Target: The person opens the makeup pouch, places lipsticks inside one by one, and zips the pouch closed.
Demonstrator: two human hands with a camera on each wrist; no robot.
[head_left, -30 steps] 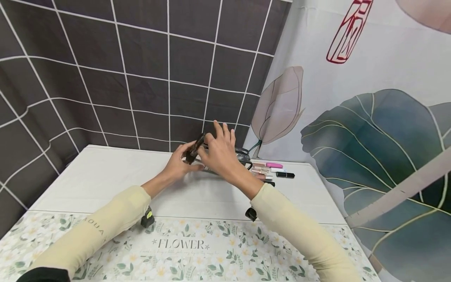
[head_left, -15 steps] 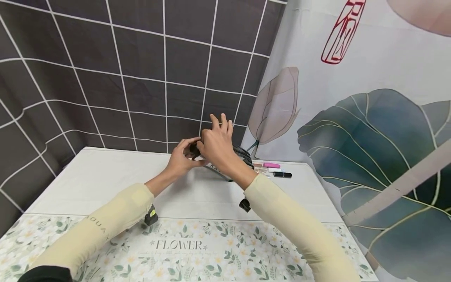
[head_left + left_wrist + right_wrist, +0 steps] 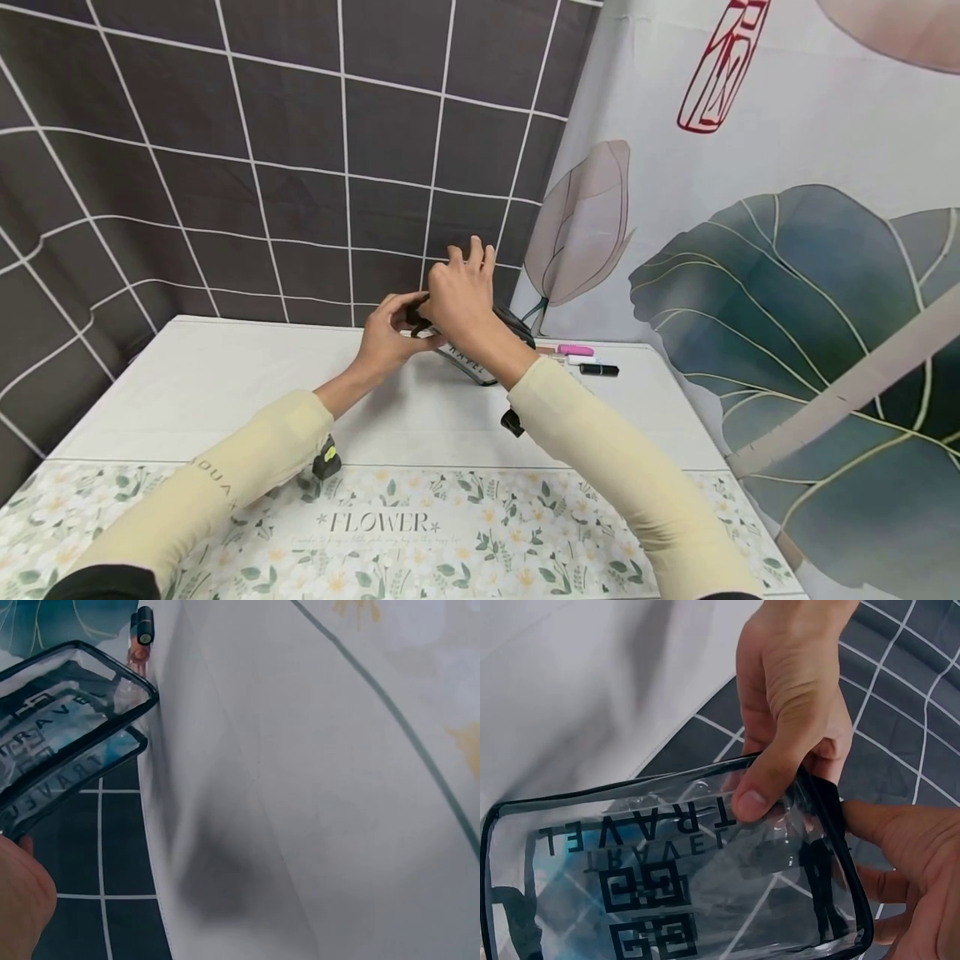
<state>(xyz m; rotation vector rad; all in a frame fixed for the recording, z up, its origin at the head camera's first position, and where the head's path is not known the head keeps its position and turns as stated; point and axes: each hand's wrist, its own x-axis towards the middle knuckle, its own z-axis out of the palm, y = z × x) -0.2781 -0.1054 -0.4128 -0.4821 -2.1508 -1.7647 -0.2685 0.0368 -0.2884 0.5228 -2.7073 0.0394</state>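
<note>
A clear pouch (image 3: 471,365) with black trim and "TRAVEL" lettering is held at a tilt over the back of the table, partly behind the right forearm. My left hand (image 3: 384,337) grips one end, its thumb lying on the clear face in the right wrist view. At that same end, my right hand (image 3: 463,304) pinches the black edge, several of its fingers raised. The right wrist view has the right hand (image 3: 922,862) at its right border, against the trim. Light blue shows through the pouch (image 3: 630,825); its contents are indistinct.
Cosmetic tubes lie at the table's back right, among them a pink tube (image 3: 576,350) and a black tube (image 3: 599,369). A dark grid-patterned cloth (image 3: 285,192) hangs behind. A floral "FLOWER" mat (image 3: 382,550) covers the table's front.
Both hands have drawn closer together at the pouch's end. The pouch has tilted, so its lettered face shows more below the right hand. Some tubes are now hidden behind the right arm.
</note>
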